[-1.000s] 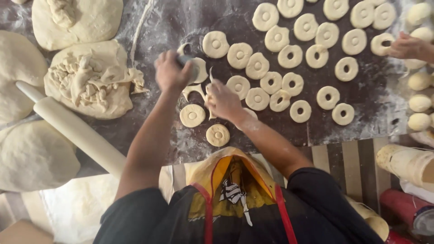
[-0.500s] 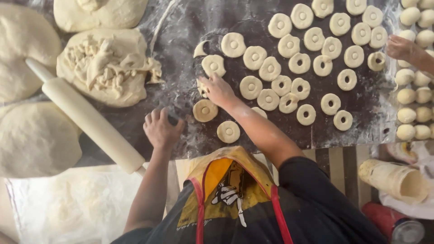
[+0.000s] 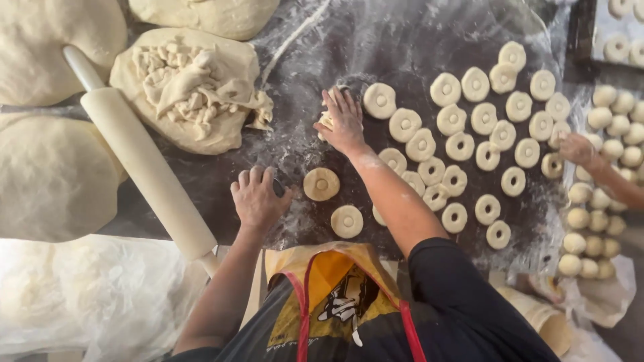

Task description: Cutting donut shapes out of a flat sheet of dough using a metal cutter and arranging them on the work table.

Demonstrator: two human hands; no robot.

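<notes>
Right hand lies flat, fingers spread, on a scrap of dough on the floured table, just left of the rows of cut rings; pressing rather than gripping, palm down. Left hand curls over a small dark round thing, probably a cutter, mostly hidden beneath the fingers; closed loosely on it, though cannot tell how firmly. Two uncut rounds sit just beside that hand.

To do this well: gather the scrap with flat fingers, without dragging it into the nearest ring. Keep the cutter upright and clear of the rounds. Watch the other person's hand at the far right edge of the rows. Rolling pin rests at left, beside the torn dough heap, well apart from both hands.
</notes>
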